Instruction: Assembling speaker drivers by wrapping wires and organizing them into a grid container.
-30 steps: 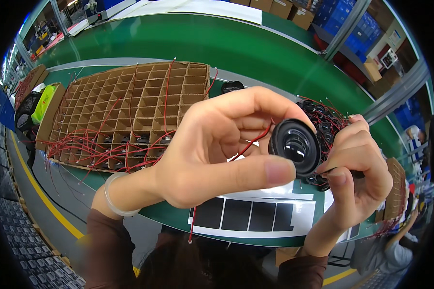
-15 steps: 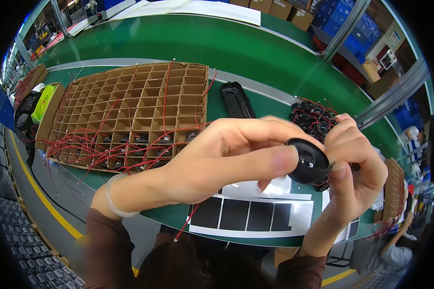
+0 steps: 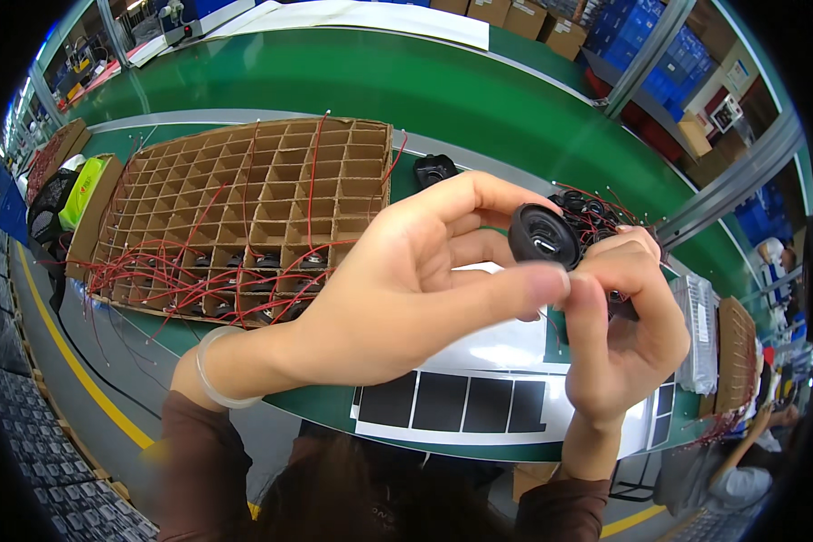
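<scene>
A round black speaker (image 3: 545,237) is held up above the green table (image 3: 321,406), its face tilted upward. It is gripped by the left hand (image 3: 406,298), the thumb being set below and the fingers behind. By the speaker's lower edge, the right hand (image 3: 628,316) is held with its bent thumb against the left thumb's tip; whether anything is pinched in that narrow grip cannot be told. Behind the hands, a pile of black speakers with red wires (image 3: 596,210) is partly hidden. Below them, a white sheet with black squares (image 3: 556,397) is laid out. To the left, a cardboard divider box (image 3: 244,203) is seen, its nearer cells filled with wired speakers.
</scene>
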A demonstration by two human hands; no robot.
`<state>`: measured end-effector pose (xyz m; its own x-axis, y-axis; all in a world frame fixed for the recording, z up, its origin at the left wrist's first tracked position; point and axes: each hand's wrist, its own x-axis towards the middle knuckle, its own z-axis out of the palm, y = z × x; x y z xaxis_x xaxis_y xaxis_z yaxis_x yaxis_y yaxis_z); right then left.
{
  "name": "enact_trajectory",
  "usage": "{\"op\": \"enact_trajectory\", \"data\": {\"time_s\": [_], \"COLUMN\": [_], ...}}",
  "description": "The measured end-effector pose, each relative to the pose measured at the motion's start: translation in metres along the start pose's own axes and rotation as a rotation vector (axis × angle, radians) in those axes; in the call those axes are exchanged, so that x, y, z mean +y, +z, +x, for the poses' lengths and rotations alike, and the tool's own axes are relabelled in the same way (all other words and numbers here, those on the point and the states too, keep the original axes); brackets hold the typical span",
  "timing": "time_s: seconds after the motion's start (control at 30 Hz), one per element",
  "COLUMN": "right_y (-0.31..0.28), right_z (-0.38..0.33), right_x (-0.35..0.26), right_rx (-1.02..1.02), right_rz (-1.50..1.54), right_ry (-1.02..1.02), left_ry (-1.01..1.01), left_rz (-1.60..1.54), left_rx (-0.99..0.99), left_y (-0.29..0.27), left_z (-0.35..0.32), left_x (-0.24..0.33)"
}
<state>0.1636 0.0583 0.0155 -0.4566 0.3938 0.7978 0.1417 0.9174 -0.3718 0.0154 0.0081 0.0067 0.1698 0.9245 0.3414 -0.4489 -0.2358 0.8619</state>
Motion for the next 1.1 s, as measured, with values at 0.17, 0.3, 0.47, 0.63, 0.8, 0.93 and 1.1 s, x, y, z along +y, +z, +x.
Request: {"op": "enact_trajectory", "data": {"time_s": [0.17, 0.3, 0.47, 0.63, 0.8, 0.93, 1.1], "right_y": [-0.001, -0.005, -0.008, -0.016, -0.01, -0.007, -0.006], "right_z": [0.0, 0.003, 0.009, 0.005, 0.0, -0.001, 0.0], "right_x": [-0.009, -0.014, -0.015, -0.011, -0.014, -0.02, -0.02], "right_rx": [-0.003, -0.012, -0.022, -0.07, -0.065, -0.02, 0.036], "right_rz": [-0.114, -0.376, -0.55, -0.062, -0.196, -0.277, -0.39], "right_ry": [-0.081, -0.136, -0.003, 0.146, 0.04, 0.085, 0.025], "left_ry": [0.139, 0.401, 0.447, 0.392, 0.286, 0.241, 0.272], "left_rz": [0.112, 0.452, 0.481, 0.48, 0.237, 0.199, 0.249], "left_rx": [0.027, 0.051, 0.139, 0.163, 0.103, 0.128, 0.191], "left_y": [-0.007, -0.01, -0.008, -0.008, -0.006, -0.003, -0.005], "left_z": [0.005, 0.004, 0.002, 0.002, 0.004, 0.003, 0.004], "left_x": [-0.002, -0.002, -0.003, 0.0, -0.001, 0.001, 0.0]}}
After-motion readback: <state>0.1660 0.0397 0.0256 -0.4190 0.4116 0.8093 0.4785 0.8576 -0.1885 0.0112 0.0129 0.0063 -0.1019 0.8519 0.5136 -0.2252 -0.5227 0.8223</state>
